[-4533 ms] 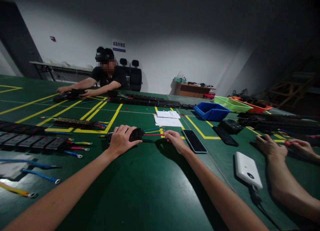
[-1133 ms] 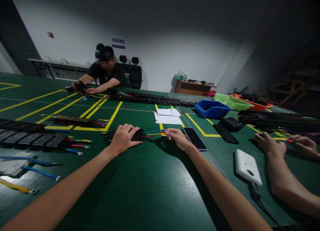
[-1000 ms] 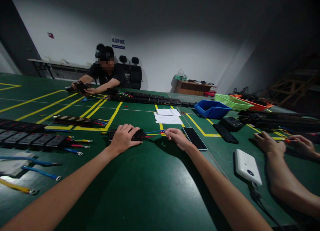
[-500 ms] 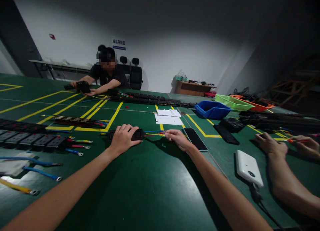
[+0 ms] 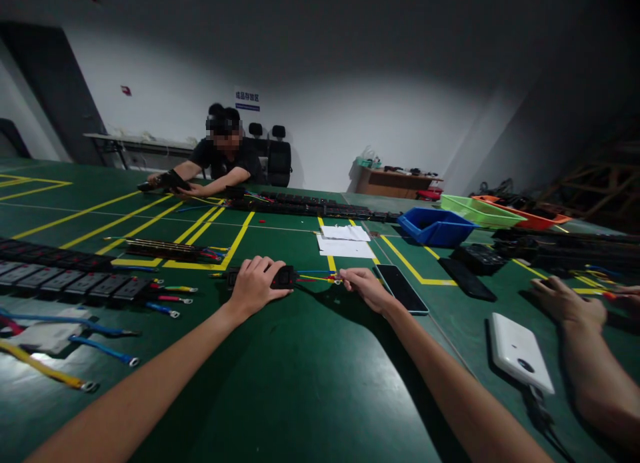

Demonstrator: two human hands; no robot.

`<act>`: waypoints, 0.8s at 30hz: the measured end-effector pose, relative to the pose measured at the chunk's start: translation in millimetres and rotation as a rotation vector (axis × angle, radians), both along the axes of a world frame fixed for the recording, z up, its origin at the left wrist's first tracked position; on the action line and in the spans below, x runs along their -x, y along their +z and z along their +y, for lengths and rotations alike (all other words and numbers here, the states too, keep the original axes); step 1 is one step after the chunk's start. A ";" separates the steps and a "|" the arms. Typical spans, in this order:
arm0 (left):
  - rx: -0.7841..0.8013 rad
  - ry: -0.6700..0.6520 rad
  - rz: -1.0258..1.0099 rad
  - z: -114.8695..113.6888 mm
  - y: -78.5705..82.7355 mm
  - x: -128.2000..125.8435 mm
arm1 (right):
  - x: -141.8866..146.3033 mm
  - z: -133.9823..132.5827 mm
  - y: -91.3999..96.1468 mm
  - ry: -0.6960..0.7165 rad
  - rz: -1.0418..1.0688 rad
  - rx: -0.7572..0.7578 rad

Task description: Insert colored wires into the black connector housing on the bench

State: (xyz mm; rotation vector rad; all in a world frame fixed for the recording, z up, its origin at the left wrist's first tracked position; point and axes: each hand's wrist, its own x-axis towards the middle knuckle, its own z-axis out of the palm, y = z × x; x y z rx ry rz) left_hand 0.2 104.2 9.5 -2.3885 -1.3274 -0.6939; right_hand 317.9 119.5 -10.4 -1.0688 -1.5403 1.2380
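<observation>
My left hand (image 5: 257,284) lies over a short black socket module (image 5: 287,277) on the table, with its fingers wrapped across the top. Coloured wires (image 5: 316,275), blue, yellow and red, run from the module's right end. At their far ends my right hand (image 5: 366,287) pinches a wire tip between thumb and fingertips; which wire it is, I cannot tell. Just right of that hand lies a dark-screened phone (image 5: 401,288). White paper sheets (image 5: 346,247) are beyond the wires.
Long black socket strips (image 5: 95,283) with lugged wires lie at left. A blue bin (image 5: 436,227), green tray (image 5: 480,213) and white power bank (image 5: 520,349) are at right. A co-worker's hand (image 5: 570,303) works there; another person (image 5: 225,153) leans over the far side.
The camera view has shifted, moving the scene rightward and slightly down. My hands keep their hold on the module and wire. The person opposite has tilted the black object they hold.
</observation>
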 end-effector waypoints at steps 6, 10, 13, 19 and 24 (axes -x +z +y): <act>0.007 -0.012 -0.017 -0.1 -1.3 0.1 | 2.2 -2.6 2.9 0.011 0.004 -0.001; 0.013 -0.018 -0.022 -0.1 -1.1 0.4 | 4.6 -2.1 2.6 -0.020 -0.001 0.007; 0.026 -0.017 -0.013 -0.8 -0.2 0.8 | 5.7 -0.2 1.7 -0.041 -0.005 0.019; 0.035 -0.019 -0.005 -1.2 0.1 1.2 | 6.4 3.0 -0.8 -0.048 -0.018 0.018; 0.039 -0.018 0.007 -0.8 0.0 1.2 | 7.4 2.5 -3.0 -0.060 -0.015 0.008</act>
